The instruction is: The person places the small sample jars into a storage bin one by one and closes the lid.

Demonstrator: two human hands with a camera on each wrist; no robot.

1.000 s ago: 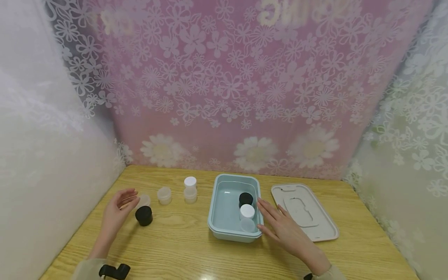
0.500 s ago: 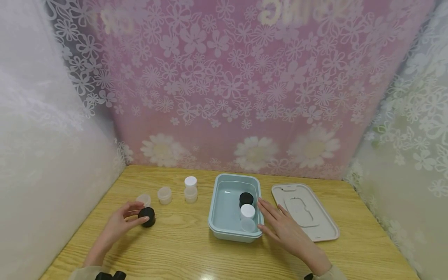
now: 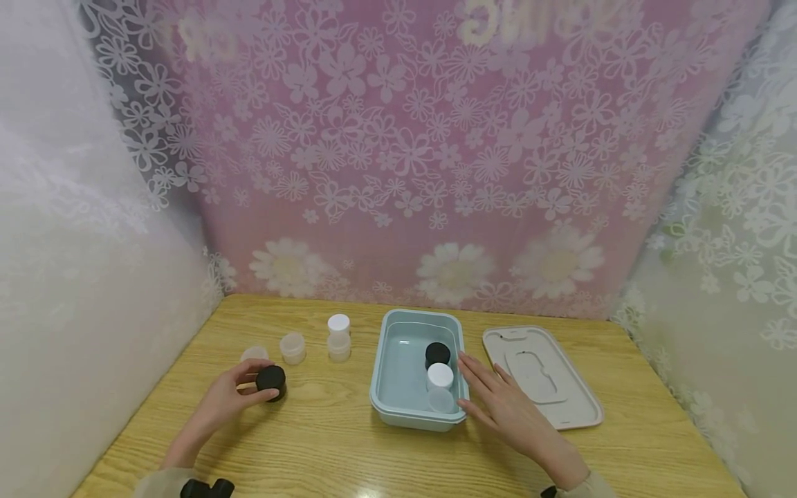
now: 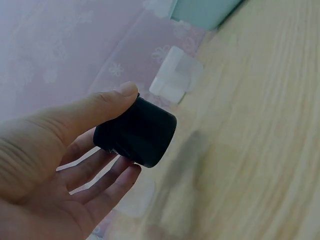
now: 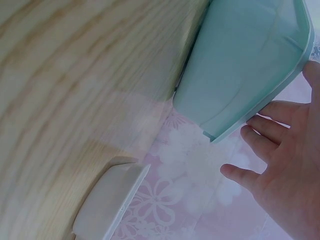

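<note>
My left hand (image 3: 227, 398) pinches a small black jar (image 3: 271, 382) between thumb and fingers at the left of the table. In the left wrist view the same black jar (image 4: 140, 131) is held just above the wood, its shadow falling beside it. At the rim of a light blue plastic box (image 3: 389, 370), my right hand (image 3: 507, 408) rests with fairly straight fingertips along the right edge. Inside the box, along that side, stand a black-lidded jar (image 3: 438, 354), a white-lidded jar (image 3: 440, 375) and a translucent jar (image 3: 441, 400).
Behind my left hand are translucent jars, one partly hidden (image 3: 254, 354) and another (image 3: 292, 348). A white-lidded jar (image 3: 339, 324) stands behind a further translucent jar (image 3: 339, 347). The pale box lid (image 3: 548, 373) lies on the table right of the box. A flowered curtain (image 3: 405, 173) hangs behind.
My left hand has come down to the black jar, taken hold of it and shifted it slightly to the right. The right hand has stayed at the box rim.
</note>
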